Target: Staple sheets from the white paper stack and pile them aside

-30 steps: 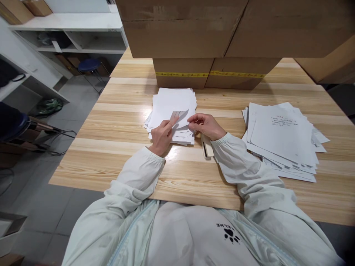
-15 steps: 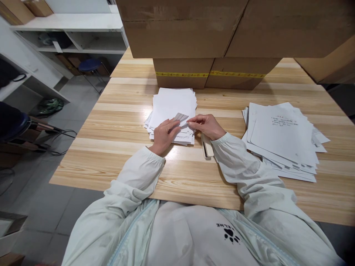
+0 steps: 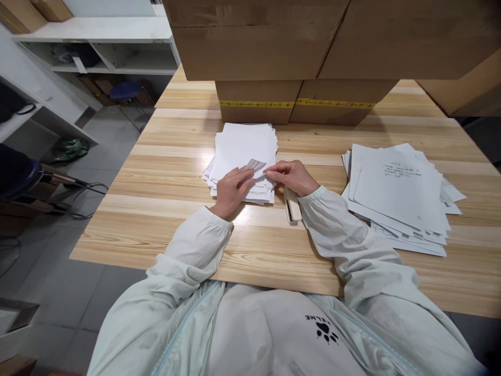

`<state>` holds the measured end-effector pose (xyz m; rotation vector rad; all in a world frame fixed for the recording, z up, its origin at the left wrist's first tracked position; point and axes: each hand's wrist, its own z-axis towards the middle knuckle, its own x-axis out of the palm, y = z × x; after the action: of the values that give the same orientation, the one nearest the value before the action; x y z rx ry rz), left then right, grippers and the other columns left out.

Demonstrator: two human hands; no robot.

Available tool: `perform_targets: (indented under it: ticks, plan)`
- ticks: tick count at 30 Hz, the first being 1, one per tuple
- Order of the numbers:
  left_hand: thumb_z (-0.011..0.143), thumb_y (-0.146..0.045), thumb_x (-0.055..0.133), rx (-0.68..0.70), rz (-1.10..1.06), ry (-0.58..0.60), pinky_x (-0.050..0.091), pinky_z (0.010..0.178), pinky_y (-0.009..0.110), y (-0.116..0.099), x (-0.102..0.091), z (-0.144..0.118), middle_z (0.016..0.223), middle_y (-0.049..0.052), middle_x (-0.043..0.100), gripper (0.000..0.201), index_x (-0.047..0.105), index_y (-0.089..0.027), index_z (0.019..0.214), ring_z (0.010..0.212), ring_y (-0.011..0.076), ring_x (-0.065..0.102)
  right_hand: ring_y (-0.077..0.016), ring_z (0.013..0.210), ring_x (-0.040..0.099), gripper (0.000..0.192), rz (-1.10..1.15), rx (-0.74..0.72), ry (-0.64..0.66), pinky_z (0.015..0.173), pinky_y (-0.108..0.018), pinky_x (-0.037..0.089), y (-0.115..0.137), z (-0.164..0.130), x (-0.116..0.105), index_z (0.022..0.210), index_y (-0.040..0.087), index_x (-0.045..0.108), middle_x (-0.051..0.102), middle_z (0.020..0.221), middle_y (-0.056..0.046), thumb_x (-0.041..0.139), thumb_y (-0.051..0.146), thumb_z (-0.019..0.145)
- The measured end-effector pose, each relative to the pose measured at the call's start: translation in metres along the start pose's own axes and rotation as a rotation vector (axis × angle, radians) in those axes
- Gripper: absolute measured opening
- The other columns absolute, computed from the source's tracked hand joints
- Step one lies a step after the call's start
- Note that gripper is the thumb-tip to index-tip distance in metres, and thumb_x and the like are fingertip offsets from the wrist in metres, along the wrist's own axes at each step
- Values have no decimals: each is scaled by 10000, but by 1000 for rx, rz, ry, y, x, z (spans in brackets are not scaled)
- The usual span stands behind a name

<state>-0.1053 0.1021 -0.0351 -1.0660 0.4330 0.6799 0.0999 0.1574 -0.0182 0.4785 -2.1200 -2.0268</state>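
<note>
A: Status on the small paper stack [image 3: 242, 156]?
B: Mid-table [image 3: 164, 172], in front of the boxes [image 3: 289, 102]. Left hand [image 3: 230, 190] lies flat on it, fingers spread, pinning the sheets.
A: Right hand [image 3: 291, 177]?
B: Grip pinched shut on the folded-up corner [image 3: 256, 165] of the top sheet. A second ago that flap stood higher and curled; now it's lower and flatter, so the fold looks nearly creased.
A: Anything else?
B: Stapler [image 3: 291, 206] just by the right wrist, untouched. Bigger paper pile [image 3: 399, 193] well off to the right.
</note>
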Motion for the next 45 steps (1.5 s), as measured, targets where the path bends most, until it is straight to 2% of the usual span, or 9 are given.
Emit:
perform_targets:
  ticks: [11, 24, 32, 36, 40, 43, 45]
  plan:
    - [833, -288, 758, 15, 6, -2, 572, 995, 448, -2, -1, -1, 1151, 50, 766, 234, 769, -274, 1066, 1139, 229, 698, -94, 535, 532, 387, 12, 62, -6, 458, -230, 451, 4, -2, 2, 771, 147, 774, 659, 626, -15, 877, 473, 591]
    - [863, -322, 715, 9, 26, -15, 566, 986, 436, -6, -1, -1, 1105, 52, 777, 195, 778, -252, 1034, 1088, 226, 710, -88, 510, 513, 286, -59, 91, -16, 432, -219, 421, 9, -3, 3, 796, 154, 778, 653, 614, -15, 856, 377, 634]
    - [824, -327, 759, 35, 69, -16, 555, 999, 449, 1, 3, 0, 1135, 49, 770, 224, 774, -265, 1039, 1117, 234, 699, -92, 521, 479, 312, -63, 55, 0, 465, -242, 387, 7, -2, 4, 803, 153, 764, 628, 619, -9, 828, 414, 644]
    - [851, -325, 736, 55, 78, -24, 562, 982, 424, 2, 4, 0, 1105, 43, 777, 184, 780, -261, 1018, 1086, 222, 710, -120, 608, 522, 269, -158, -85, -17, 571, -273, 424, 1, -1, 5, 783, 161, 741, 633, 699, -19, 740, 424, 732]
    - [834, -328, 755, 70, 82, -28, 563, 982, 412, 1, 4, 0, 1100, 51, 777, 203, 782, -254, 1021, 1088, 228, 711, -158, 725, 556, 185, -445, -305, -60, 687, -296, 423, 2, -2, 8, 746, 188, 684, 643, 780, -33, 632, 341, 835]
    - [804, -321, 783, 73, 95, -29, 563, 983, 404, 2, 5, 0, 1106, 49, 775, 227, 781, -259, 1022, 1094, 232, 708, -172, 751, 568, 173, -559, -364, -133, 772, -320, 415, 5, -5, 14, 785, 201, 638, 666, 795, -33, 564, 308, 898]
    - [844, -288, 741, 100, 84, -37, 556, 999, 395, 3, 6, 0, 1073, 43, 783, 171, 782, -252, 1006, 1064, 218, 720, -168, 735, 569, 175, -555, -383, -163, 810, -330, 413, 7, -7, 18, 810, 205, 622, 666, 777, -23, 547, 317, 922]
